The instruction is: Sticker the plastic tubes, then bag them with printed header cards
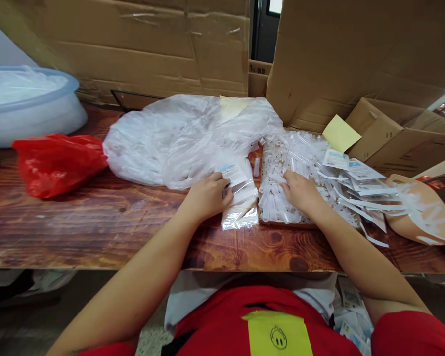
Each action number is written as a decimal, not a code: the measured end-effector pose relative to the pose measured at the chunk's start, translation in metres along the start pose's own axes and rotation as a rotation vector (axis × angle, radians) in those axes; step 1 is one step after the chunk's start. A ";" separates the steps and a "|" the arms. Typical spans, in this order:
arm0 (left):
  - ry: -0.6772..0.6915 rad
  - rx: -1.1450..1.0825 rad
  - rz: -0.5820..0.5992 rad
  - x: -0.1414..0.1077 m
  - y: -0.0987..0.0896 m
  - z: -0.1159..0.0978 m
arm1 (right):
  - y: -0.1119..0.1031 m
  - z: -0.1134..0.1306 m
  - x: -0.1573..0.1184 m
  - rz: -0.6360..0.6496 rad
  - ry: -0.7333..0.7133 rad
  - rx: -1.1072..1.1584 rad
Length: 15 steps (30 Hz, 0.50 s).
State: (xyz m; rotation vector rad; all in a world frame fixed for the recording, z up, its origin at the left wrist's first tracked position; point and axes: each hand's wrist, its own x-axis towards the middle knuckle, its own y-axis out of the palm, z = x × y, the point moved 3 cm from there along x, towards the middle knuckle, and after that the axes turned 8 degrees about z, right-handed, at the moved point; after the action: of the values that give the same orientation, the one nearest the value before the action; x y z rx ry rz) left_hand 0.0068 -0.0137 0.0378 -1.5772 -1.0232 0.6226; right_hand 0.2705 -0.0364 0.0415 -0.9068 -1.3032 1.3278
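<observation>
My left hand [209,198] is closed at the left edge of a clear plastic packet [241,198] with a white and blue printed label, lying on the table. The packet's lower end is shiny and see-through. My right hand [302,193] reaches into a shallow cardboard tray [307,226] heaped with small translucent plastic tubes [278,207]. Its fingers are bent together at the tubes, and what lies between the fingertips is too small to make out. One loose tube [256,167] rests between packet and tray.
A large clear bag [163,143] lies behind my left hand, with a red plastic bag [59,163] and a round tub [29,118] farther left. Labelled packets [363,170] overlap the tray's right side beside an orange scoop-like container [404,225]. Cardboard [152,49] stands behind.
</observation>
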 end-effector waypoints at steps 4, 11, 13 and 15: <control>-0.073 -0.059 -0.062 0.000 0.000 0.003 | 0.004 -0.003 0.000 0.005 0.057 -0.006; -0.219 -0.417 -0.224 0.000 -0.002 0.013 | -0.016 -0.003 -0.004 -0.193 0.002 0.078; -0.237 -0.490 -0.267 0.001 0.000 0.015 | -0.028 0.004 -0.009 -0.315 -0.073 0.136; -0.239 -0.599 -0.293 0.003 0.004 0.018 | -0.041 0.015 -0.015 -0.450 -0.214 0.226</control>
State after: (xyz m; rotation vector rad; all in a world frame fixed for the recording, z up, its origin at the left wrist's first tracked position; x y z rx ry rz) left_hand -0.0052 -0.0022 0.0292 -1.8331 -1.6988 0.3149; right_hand 0.2647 -0.0584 0.0818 -0.2949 -1.3856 1.2002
